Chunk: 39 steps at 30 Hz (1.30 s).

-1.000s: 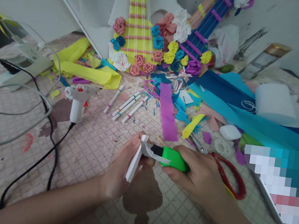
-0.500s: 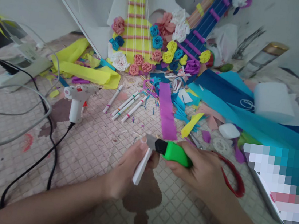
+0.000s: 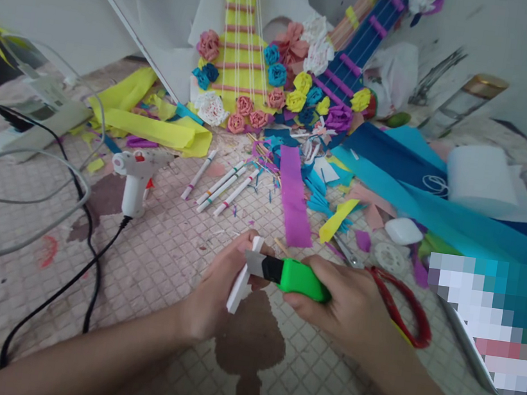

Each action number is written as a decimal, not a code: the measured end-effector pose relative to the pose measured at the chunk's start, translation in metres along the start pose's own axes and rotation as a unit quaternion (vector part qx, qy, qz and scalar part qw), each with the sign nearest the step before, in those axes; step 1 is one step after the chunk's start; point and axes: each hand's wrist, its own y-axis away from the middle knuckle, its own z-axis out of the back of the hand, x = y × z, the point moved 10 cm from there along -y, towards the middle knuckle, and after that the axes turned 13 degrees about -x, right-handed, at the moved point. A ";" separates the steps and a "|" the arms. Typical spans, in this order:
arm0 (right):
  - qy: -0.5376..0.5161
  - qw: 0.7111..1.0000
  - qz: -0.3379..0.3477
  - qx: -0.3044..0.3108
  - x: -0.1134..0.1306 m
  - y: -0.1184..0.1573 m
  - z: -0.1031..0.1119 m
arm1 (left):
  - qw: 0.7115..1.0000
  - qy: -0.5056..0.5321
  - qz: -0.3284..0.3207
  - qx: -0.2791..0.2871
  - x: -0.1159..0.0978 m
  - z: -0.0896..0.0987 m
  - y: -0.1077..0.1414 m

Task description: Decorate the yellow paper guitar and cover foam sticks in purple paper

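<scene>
- Your left hand [image 3: 217,288] curls round a slim white strip [image 3: 237,292], gripping it tilted near the table's middle, its lower end pointing toward you.
- Your right hand [image 3: 341,302] wraps its fingers closed around a green box cutter [image 3: 303,280]; the blade [image 3: 255,264] points left and lies across the strip's upper part.
- Right of that hand, partly covered by it, you have red-handled scissors [image 3: 424,332].
- Farther, to the left, your white glue gun [image 3: 134,188] stands near four capped markers [image 3: 220,186].
- Right of the markers lies a purple paper strip [image 3: 295,195].
- At the far side, yellow [image 3: 243,59] and blue model guitars [image 3: 345,72] lean among paper flowers [image 3: 296,101].
</scene>
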 end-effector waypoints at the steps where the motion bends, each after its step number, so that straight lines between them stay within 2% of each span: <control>1: 0.002 1.000 0.000 -0.002 0.000 0.000 0.000 | 1.000 -0.004 0.011 0.000 0.004 0.000 0.000; 4: 0.004 1.000 0.000 -0.007 0.000 0.000 0.002 | 0.999 -0.019 0.037 0.010 0.015 0.001 0.000; 8: 0.000 1.000 -0.002 -0.006 0.000 -0.001 0.002 | 0.999 -0.001 0.042 0.035 0.019 -0.001 0.001; 14: 0.001 1.000 0.000 -0.017 -0.001 0.000 0.004 | 0.998 0.058 0.009 0.039 0.005 -0.004 0.002; 17: 0.001 1.000 -0.009 -0.019 -0.005 0.002 0.005 | 0.997 0.054 -0.022 0.057 -0.002 -0.007 0.003; 22: 0.023 0.997 -0.065 -0.021 -0.026 0.001 0.006 | 0.996 0.004 -0.069 0.063 -0.014 -0.011 0.008; 25: -0.013 0.989 -0.142 -0.029 -0.044 0.001 0.007 | 0.995 -0.032 -0.095 0.029 -0.019 -0.007 0.007; 27: -0.097 0.969 -0.226 -0.026 -0.059 0.006 0.001 | 0.993 -0.067 -0.098 -0.016 -0.018 0.002 0.002; 28: -0.153 0.949 -0.273 -0.025 -0.065 0.010 -0.004 | 0.991 -0.088 -0.098 -0.032 -0.017 0.005 0.000; 31: -0.346 0.854 -0.388 -0.005 -0.070 0.022 -0.026 | 0.981 -0.166 -0.100 -0.029 -0.016 0.004 -0.004; 33: -0.443 0.795 -0.415 0.015 -0.062 0.024 -0.038 | 0.974 -0.203 -0.101 -0.007 -0.015 -0.001 -0.004; 34: -0.472 0.776 -0.418 0.026 -0.057 0.024 -0.042 | 0.972 -0.214 -0.101 0.000 -0.015 -0.003 -0.003; 36: -0.498 0.759 -0.418 0.045 -0.048 0.024 -0.046 | 0.969 -0.225 -0.102 0.007 -0.015 -0.005 -0.002; 39: -0.505 0.750 -0.421 0.074 -0.038 0.026 -0.050 | 0.966 -0.237 -0.098 0.016 -0.013 -0.007 -0.001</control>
